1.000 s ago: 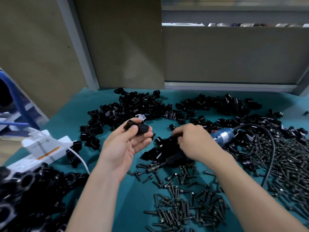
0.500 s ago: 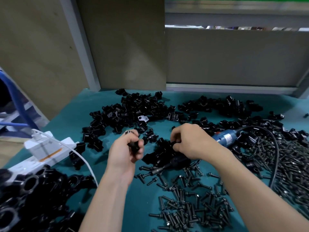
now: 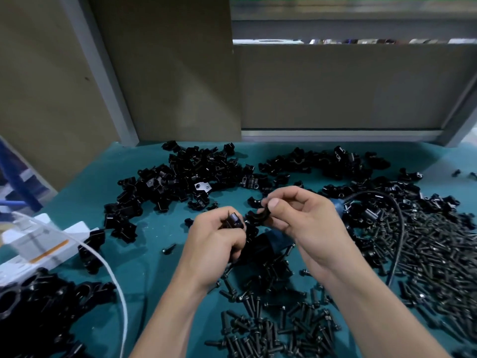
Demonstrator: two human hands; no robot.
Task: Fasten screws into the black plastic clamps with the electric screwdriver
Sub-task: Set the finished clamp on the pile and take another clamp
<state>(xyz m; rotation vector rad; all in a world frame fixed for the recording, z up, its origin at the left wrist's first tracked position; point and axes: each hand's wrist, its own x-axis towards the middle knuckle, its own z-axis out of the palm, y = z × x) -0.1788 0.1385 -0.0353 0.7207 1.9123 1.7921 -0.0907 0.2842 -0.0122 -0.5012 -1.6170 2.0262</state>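
Plainly glossy black, arched clamp half [image 3: 259, 215]

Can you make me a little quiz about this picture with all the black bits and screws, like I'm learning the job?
1. True or false: the right hand grips the electric screwdriver.
2. What colour is the mat? A) red B) teal C) yellow
3. Fill in: the left hand holds a black ____.

Key
1. False. It lies on the mat under the hands, and the right hand pinches a curved clamp piece.
2. B
3. clamp piece
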